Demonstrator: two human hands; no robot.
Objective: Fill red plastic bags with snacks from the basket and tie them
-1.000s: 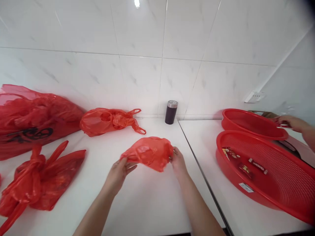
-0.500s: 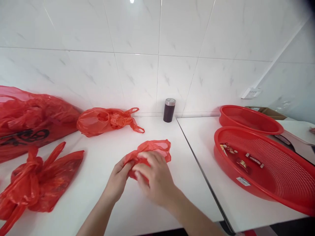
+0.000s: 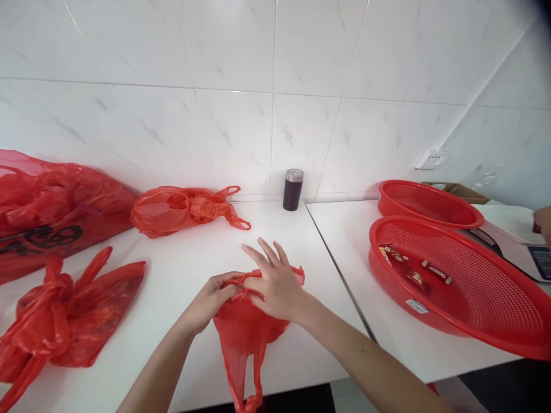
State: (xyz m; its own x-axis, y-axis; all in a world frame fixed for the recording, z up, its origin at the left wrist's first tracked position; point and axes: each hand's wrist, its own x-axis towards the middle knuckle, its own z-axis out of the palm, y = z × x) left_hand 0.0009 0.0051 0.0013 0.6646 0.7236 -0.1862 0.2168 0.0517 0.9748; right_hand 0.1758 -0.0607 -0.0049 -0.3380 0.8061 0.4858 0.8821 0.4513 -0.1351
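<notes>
A thin red plastic carrier bag (image 3: 249, 327) lies in front of me on the white table, its handle loops hanging toward me over the near edge. My left hand (image 3: 215, 295) is closed on the bag's gathered upper part, thumb and fingers pinching it. From the right, my right hand (image 3: 275, 284) pinches the same part between thumb and forefinger, its other fingers stretched up and spread. The exact contact under the fingertips is partly hidden.
Filled red bags, one knotted (image 3: 55, 321), one small (image 3: 181, 209) and one large (image 3: 55, 212), lie left. A dark tumbler (image 3: 293, 190) stands by the wall. Right are a red sieve basket (image 3: 477, 287) holding wrapped snacks, a second basket (image 3: 430, 203), a scale (image 3: 512, 246) and another person's hand (image 3: 544, 222).
The bag has swung round, so its handles now hang toward me. My right hand's fingers have lifted and spread. Another person's hand has come farther into view over the scale.
</notes>
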